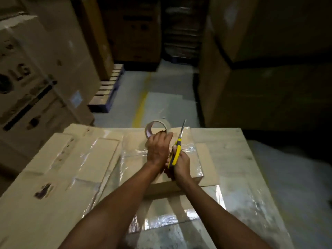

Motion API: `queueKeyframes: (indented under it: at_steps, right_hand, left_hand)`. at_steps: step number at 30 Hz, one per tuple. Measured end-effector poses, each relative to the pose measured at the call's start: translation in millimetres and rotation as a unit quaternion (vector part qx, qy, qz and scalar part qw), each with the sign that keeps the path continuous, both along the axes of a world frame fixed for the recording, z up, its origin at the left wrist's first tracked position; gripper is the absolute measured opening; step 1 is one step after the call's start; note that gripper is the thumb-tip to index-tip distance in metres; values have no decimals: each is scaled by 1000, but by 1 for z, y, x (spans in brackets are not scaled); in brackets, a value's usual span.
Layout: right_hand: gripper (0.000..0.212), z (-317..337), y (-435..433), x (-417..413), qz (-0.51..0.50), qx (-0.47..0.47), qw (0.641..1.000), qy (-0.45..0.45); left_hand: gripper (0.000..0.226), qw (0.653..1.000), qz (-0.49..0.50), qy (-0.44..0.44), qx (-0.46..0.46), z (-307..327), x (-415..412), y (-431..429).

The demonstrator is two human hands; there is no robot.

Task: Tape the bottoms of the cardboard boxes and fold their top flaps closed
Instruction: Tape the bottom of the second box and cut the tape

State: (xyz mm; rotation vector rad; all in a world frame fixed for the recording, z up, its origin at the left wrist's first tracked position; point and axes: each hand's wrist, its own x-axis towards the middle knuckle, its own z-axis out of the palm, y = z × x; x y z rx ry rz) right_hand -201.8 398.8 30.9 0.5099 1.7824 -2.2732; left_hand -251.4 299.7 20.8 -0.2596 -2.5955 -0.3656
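A small cardboard box [190, 169] lies in the middle of a large carton used as a work surface [233, 159]; shiny clear tape crosses its upper face. My left hand [159, 147] grips a roll of clear tape [156, 127] standing on edge at the box's far side. Right beside it, my right hand [181, 164] holds yellow-handled scissors [177, 150], blades pointing up and away. The two hands touch over the box.
Flattened cardboard with tape strips [75, 159] lies to the left on the carton. Tall stacked cartons [36, 78] stand at left, dark ones [260, 78] at right. A wooden pallet [107, 90] and a floor aisle with a yellow line [142, 97] lie ahead.
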Motion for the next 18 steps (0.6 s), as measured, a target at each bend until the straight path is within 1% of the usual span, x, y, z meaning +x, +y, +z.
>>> queueKeyframes:
  at_steps: [3,5,6,8,10,12,14,16,18]
  right_hand:
    - [33,-6,23,1,-50,32,998,9]
    - [30,-10,49,3,-92,104,990,33]
    - [32,-11,65,4,-115,159,980,42]
    - [40,-14,99,4,-166,272,947,42]
    - [52,-23,136,1,-181,371,911,2]
    - [59,-35,166,-5,-144,444,882,-60]
    - [58,-51,190,-9,-78,487,861,-122]
    - [50,-66,206,-13,-28,501,850,-158]
    - [47,-80,214,-19,0,501,847,-180]
  left_hand:
    - [26,999,-37,-1,-23,-15,-6,17]
    - [32,997,-66,-5,-41,-28,-4,23]
    - [35,996,-72,-10,-43,-33,-3,24]
    - [37,997,-72,-2,-39,-37,-6,25]
    - [34,996,-72,18,-42,-40,-9,26]
    - [28,996,-65,31,-45,-41,-10,27]
    - [26,997,-57,35,-42,-44,-10,29]
    - [25,997,-47,40,-38,-48,-11,29]
    - [26,998,-38,42,-30,-51,-12,29]
